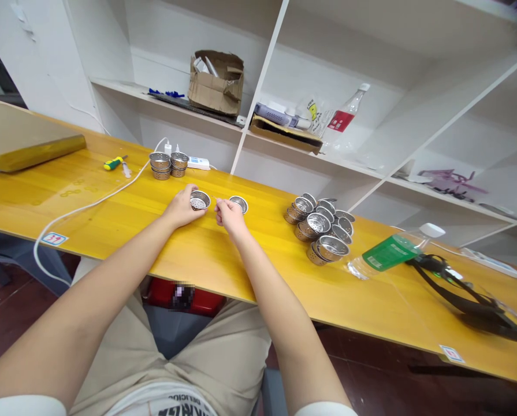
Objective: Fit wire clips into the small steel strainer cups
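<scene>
My left hand is wrapped round the side of a small perforated metal cup on the yellow table. Just right of it my right hand is closed in a pinch; whatever its fingertips hold is too small to make out. Behind the right hand stands a second metal cup, partly hidden by that hand. Two short stacks of like cups sit at the back, left of my hands. Several more stacked cups are grouped to the right.
A clear bottle with a green label lies tilted right of the cups, near a black strap. A white cable crosses the table's left part, by a green-yellow screwdriver. Shelving rises behind; a cardboard sheet lies far left.
</scene>
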`<state>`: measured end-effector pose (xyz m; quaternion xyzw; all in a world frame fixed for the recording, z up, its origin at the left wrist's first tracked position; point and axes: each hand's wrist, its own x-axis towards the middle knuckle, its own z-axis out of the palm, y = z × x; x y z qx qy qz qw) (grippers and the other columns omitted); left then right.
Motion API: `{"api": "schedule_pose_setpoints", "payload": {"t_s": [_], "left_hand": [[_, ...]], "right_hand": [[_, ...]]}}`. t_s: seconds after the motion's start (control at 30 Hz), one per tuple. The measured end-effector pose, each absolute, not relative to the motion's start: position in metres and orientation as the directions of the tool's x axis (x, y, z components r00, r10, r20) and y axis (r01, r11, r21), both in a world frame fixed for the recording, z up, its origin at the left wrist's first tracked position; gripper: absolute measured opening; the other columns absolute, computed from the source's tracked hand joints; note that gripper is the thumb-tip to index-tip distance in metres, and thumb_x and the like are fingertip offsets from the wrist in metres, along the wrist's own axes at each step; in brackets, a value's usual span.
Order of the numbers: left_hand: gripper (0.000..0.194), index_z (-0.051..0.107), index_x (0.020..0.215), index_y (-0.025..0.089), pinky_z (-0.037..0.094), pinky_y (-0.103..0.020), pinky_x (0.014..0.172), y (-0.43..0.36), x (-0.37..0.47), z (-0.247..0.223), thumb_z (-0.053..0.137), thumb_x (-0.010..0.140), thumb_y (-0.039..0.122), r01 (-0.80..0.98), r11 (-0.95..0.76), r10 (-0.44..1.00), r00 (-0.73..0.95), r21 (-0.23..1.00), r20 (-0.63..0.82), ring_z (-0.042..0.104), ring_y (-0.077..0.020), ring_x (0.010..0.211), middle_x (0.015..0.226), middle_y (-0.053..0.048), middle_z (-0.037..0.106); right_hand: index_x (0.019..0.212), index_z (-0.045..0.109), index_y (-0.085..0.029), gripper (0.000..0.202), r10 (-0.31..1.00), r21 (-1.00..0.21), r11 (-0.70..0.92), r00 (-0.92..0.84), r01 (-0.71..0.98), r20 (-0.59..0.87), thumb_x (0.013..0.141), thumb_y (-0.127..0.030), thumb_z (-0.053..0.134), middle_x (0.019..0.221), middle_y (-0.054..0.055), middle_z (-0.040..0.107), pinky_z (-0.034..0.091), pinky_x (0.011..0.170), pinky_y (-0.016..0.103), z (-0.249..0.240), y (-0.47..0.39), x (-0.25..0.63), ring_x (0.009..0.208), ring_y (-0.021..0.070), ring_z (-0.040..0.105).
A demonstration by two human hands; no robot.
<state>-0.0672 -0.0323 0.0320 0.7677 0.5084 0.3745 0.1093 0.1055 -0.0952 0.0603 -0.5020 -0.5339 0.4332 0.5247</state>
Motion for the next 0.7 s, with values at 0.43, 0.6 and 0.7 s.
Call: {"api": "schedule_pose_setpoints", "payload": {"t_s": [0.43,0.6,0.7], "left_hand": [[0.078,0.044,0.142,0.019,0.048,-0.043,0.109,-0.050,-0.048,0.036,0.076,0.071,0.034,0.586,-0.739,0.657,0.517,0.332,0.549,0.063,-0.0330,0.125,0.135,-0.014,0.063],[0.079,0.046,0.142,0.018,0.047,-0.047,0.108,-0.050,-0.046,0.036,0.077,0.070,0.033,0.586,-0.768,0.612,0.556,0.256,0.563,0.062,-0.0355,0.121,0.130,-0.015,0.065],[0.078,0.047,0.142,0.017,0.047,-0.048,0.107,-0.049,-0.046,0.035,0.076,0.072,0.036,0.599,-0.768,0.604,0.559,0.228,0.568,0.062,-0.0357,0.119,0.128,-0.016,0.065]], "right_hand": [[0.069,0.056,-0.018,0.029,0.998,-0.845,0.013,0.063,-0.535,-0.024,0.096,-0.028,0.059,0.052,-0.004,0.049,0.038,0.046,0.017,0.062,-0.095,0.102,0.052,0.0094,0.051],[0.069,0.056,-0.017,0.028,0.994,-0.824,-0.040,0.064,-0.565,-0.092,0.096,-0.023,0.056,0.053,-0.004,0.049,0.040,0.047,0.016,0.062,-0.094,0.101,0.052,0.0093,0.051],[0.069,0.056,-0.018,0.028,0.990,-0.828,-0.071,0.062,-0.556,-0.127,0.097,-0.022,0.056,0.055,-0.004,0.049,0.039,0.047,0.016,0.062,-0.094,0.101,0.052,0.0089,0.051]]}}
